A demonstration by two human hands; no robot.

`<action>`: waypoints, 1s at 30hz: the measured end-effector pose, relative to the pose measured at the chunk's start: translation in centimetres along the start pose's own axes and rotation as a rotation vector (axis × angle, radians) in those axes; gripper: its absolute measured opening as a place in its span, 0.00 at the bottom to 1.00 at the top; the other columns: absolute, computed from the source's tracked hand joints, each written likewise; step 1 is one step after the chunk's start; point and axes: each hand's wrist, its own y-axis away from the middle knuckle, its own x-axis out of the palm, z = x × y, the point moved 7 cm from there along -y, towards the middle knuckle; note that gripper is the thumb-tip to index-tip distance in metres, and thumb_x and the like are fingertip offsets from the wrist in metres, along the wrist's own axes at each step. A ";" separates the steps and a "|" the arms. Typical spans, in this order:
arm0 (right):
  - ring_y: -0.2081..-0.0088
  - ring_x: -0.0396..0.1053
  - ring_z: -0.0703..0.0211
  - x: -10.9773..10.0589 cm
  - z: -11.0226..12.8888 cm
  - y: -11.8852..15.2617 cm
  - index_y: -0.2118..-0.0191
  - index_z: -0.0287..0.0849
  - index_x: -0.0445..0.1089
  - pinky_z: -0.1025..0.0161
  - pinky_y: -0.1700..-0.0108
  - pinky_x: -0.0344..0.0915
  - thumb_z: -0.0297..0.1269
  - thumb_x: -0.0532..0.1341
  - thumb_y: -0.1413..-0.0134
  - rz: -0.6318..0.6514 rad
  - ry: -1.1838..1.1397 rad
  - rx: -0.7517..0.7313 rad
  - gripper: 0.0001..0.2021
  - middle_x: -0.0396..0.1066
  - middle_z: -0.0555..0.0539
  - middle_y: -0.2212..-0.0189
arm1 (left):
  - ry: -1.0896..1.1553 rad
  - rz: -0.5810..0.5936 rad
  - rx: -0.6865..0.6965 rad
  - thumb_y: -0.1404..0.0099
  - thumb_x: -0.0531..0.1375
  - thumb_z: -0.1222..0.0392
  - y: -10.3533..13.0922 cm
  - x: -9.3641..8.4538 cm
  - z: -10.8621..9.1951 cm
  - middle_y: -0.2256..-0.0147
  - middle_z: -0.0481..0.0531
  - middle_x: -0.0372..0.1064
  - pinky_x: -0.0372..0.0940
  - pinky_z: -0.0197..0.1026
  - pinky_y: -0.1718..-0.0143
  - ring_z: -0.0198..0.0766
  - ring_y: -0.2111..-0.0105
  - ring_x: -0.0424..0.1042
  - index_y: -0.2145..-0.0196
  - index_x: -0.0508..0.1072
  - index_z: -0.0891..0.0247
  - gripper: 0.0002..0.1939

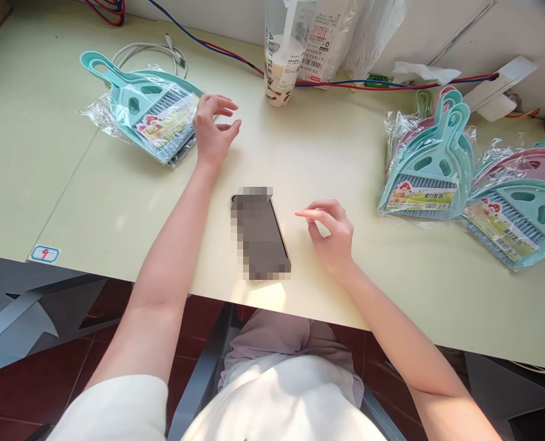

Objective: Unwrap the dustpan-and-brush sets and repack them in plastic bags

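My left hand (pixel 215 128) is raised just right of a bagged turquoise dustpan and brush set (pixel 160 116), its fingers apart and nothing in them. A phone (pixel 261 236), its screen blurred out, lies on the pale table (pixel 130 202) between my forearms. Right of the phone, my right hand (pixel 330 233) hovers with fingers parted and holds nothing. On the right side are stacked bagged dustpan sets, one pile (pixel 428 165) nearer the middle and another pile (pixel 520 202) beside it.
A milk tea cup (pixel 281 67) with a straw stands at the back, beside plastic packaging (pixel 325 43). Red and blue wires run along the wall. A white cable (pixel 139 49) lies coiled at the back left. A number label (pixel 45 254) marks the front left edge.
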 end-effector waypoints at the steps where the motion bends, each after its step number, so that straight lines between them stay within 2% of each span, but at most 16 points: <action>1: 0.63 0.69 0.60 0.0 0.0 0.0 0.60 0.55 0.74 0.58 0.59 0.65 0.20 0.53 0.44 -0.005 -0.003 0.000 0.20 0.68 0.50 0.64 | -0.002 -0.004 -0.001 0.44 0.64 0.51 0.1 -0.1 -0.1 0.53 0.43 0.65 0.74 0.43 0.64 0.33 0.61 0.68 0.65 0.67 0.45 0.10; 8: 0.70 0.66 0.63 0.0 -0.1 -0.1 0.54 0.54 0.72 0.57 0.60 0.67 0.23 0.53 0.42 0.016 -0.066 0.016 0.19 0.66 0.50 0.64 | 0.015 0.008 -0.007 0.43 0.64 0.57 0.3 -0.3 -0.5 0.53 0.43 0.66 0.73 0.43 0.60 0.32 0.57 0.68 0.64 0.69 0.47 0.09; 11: 0.70 0.66 0.63 0.0 0.0 -0.2 0.56 0.54 0.72 0.57 0.60 0.68 0.29 0.58 0.41 0.021 -0.136 0.007 0.13 0.65 0.50 0.63 | -0.002 -0.005 0.001 0.43 0.64 0.59 0.1 -0.3 -0.3 0.53 0.43 0.66 0.73 0.44 0.59 0.34 0.56 0.68 0.64 0.70 0.47 0.09; 15: 0.69 0.66 0.61 -0.1 -0.1 -0.5 0.62 0.51 0.71 0.58 0.64 0.68 0.40 0.66 0.46 0.020 -0.199 0.012 0.06 0.64 0.49 0.64 | 0.033 -0.015 0.029 0.45 0.62 0.67 0.0 -0.2 -0.3 0.54 0.46 0.66 0.74 0.44 0.58 0.35 0.55 0.69 0.65 0.71 0.49 0.13; 21: 0.65 0.65 0.59 -0.3 -0.4 -0.7 0.73 0.46 0.65 0.59 0.66 0.67 0.46 0.67 0.49 0.019 -0.205 0.034 0.13 0.63 0.48 0.66 | 0.023 0.004 0.015 0.45 0.60 0.70 0.1 0.0 -0.5 0.54 0.47 0.66 0.74 0.46 0.59 0.38 0.56 0.70 0.64 0.71 0.50 0.14; 27: 0.62 0.66 0.56 0.0 -0.6 -0.7 0.75 0.46 0.66 0.57 0.63 0.67 0.48 0.68 0.50 0.065 -0.245 0.090 0.14 0.63 0.47 0.64 | -0.014 0.006 0.062 0.42 0.61 0.68 -0.1 0.3 0.0 0.55 0.46 0.66 0.74 0.42 0.59 0.32 0.57 0.69 0.63 0.71 0.55 0.10; 30: 0.61 0.66 0.56 0.1 -0.8 -0.7 0.75 0.46 0.66 0.56 0.62 0.67 0.48 0.67 0.50 0.084 -0.239 0.125 0.15 0.63 0.47 0.64 | 0.017 -0.010 0.073 0.41 0.63 0.67 -0.1 0.3 0.2 0.56 0.46 0.66 0.73 0.43 0.62 0.33 0.58 0.68 0.64 0.71 0.55 0.09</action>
